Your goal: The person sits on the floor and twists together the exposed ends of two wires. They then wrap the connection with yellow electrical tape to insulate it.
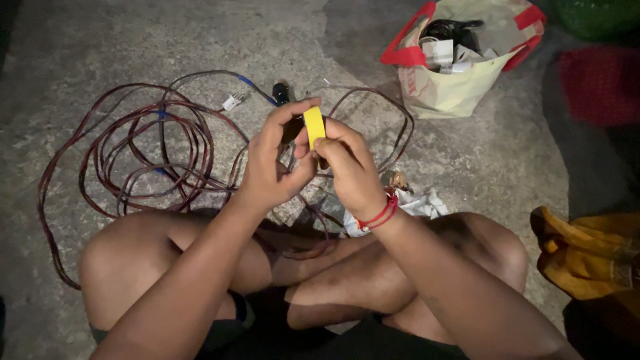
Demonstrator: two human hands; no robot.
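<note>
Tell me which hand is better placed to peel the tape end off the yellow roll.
Probably the left hand: its fingertips pinch at the top edge of the yellow tape roll, while the right hand grips the roll from behind, steadying it.

A rough grey concrete floor carries everything. At centre left of the frame lies a loose tangle of dark red wire, its loops trailing toward the centre. A cream bag with red handles sits at upper right, holding white and black items. A crumpled white scrap lies right of centre, and a yellow cloth lies at the right edge.
</note>
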